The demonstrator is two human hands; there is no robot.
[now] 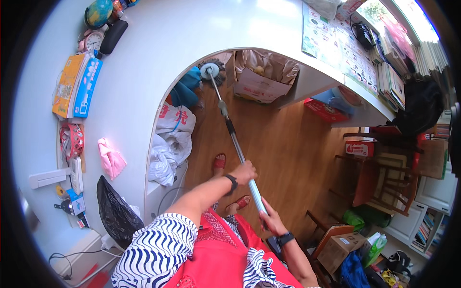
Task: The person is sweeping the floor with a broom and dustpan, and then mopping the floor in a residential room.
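Observation:
A spin mop's metal pole (236,144) slants away from me across the brown wood-look floor (281,144). My left hand (245,172) grips it about mid-length, just above the light blue handle section (255,192). Lower down, near the handle's end, my right hand (272,220) is wrapped around the same handle. At the far end, the round mop head (210,71) with its grey strands rests on the floor under the white desk (216,25). It lies between a teal cloth or bag (187,86) and a cardboard box (263,84) lined with brown paper.
White sacks (171,144) fill the left side beneath the desk. A red box (326,109) sits under the desk's right part. Wooden chairs (378,183) and an opened carton (338,250) stand to the right. A black plastic bag (117,212) hangs at the desk's near left edge.

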